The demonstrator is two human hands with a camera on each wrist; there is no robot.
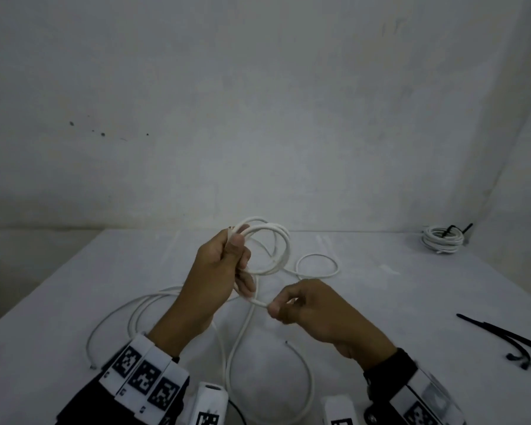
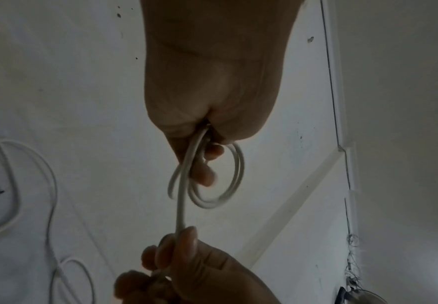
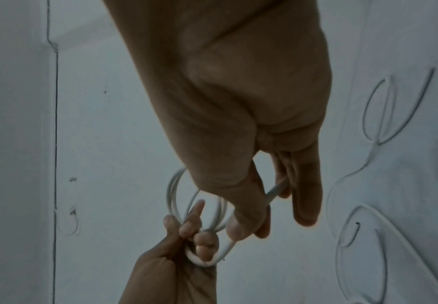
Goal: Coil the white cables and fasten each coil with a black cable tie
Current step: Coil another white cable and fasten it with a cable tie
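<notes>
My left hand [image 1: 227, 265] is raised above the table and grips a small coil of white cable [image 1: 276, 246], its loops standing up past my fingers. In the left wrist view the coil [image 2: 228, 185] hangs from my curled fingers. My right hand [image 1: 292, 305] pinches the same cable's free run [image 1: 256, 302] just below the coil, between thumb and fingers; the right wrist view shows the strand [image 3: 273, 193] in that pinch. The rest of the cable [image 1: 242, 338] trails down onto the table. Black cable ties [image 1: 509, 342] lie at the right edge.
A finished white coil with a black tie [image 1: 442, 239] sits at the far right corner. More loose white cable [image 1: 129, 314] loops across the white table on the left, and another loop [image 1: 318, 265] lies behind my hands. A wall stands behind the table.
</notes>
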